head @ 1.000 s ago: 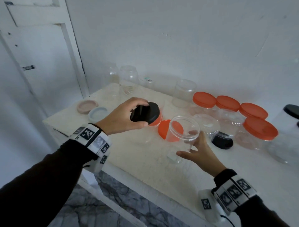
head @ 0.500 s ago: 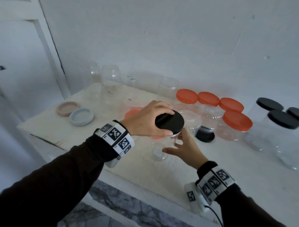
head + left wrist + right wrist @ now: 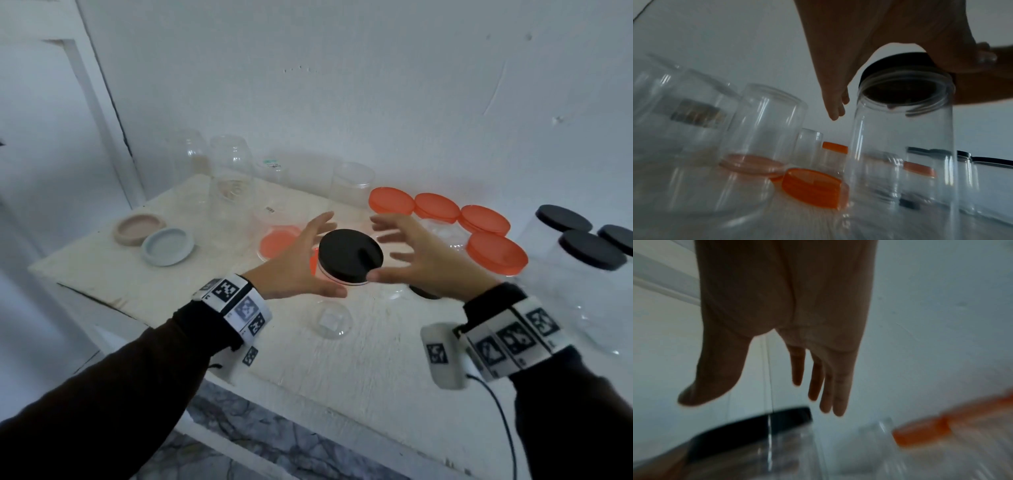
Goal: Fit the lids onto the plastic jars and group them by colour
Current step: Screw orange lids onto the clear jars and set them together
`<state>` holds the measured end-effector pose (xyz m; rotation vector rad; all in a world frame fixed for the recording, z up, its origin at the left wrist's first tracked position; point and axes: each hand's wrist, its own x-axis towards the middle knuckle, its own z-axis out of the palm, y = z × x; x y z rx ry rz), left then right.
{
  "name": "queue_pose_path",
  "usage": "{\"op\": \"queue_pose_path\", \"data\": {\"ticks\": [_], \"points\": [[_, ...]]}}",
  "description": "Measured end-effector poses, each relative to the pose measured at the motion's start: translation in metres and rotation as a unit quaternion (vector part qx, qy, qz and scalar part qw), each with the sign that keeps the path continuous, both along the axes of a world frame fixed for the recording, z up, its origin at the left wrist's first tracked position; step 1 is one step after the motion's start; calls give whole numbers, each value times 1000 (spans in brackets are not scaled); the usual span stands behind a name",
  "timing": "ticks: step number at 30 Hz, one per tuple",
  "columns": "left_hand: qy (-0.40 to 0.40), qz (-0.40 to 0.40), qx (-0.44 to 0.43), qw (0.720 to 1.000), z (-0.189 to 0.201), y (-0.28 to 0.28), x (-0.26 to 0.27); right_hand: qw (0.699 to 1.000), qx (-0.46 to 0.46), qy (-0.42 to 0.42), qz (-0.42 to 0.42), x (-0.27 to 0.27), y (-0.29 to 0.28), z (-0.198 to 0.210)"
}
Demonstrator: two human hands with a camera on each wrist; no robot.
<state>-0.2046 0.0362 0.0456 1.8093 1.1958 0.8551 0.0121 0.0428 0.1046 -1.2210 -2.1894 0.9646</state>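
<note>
A clear plastic jar stands upright mid-table with a black lid sitting on its mouth. My left hand flanks the lid's left side, fingers straight, thumb by the near rim. My right hand hovers at the lid's right side with fingers spread and holds nothing. In the right wrist view that hand hangs open above the black lid. A loose orange lid lies on the table just left of the jar.
Several orange-lidded jars cluster to the right; black-lidded jars stand far right. A loose black lid lies under my right palm. Open clear jars line the back wall. A pink dish and a grey-blue one sit left.
My left hand carried the black lid onto the jar that my right hand steadied. Both hands have since opened and drawn slightly off the lid and jar.
</note>
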Motion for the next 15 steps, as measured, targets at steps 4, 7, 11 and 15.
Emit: {"op": "queue_pose_path", "data": {"ticks": [4, 7, 11, 15], "points": [[-43, 10, -26, 999, -14, 2, 6, 966, 85, -226, 94, -23, 10, 32], [-70, 12, -19, 997, -20, 5, 9, 932, 100, -321, 135, -41, 15, 37], [-71, 11, -24, 997, -25, 7, 9, 911, 86, -379, 135, -51, 15, 43], [-86, -3, -24, 996, -23, 7, 7, 905, 66, -387, 161, -55, 16, 48]]}}
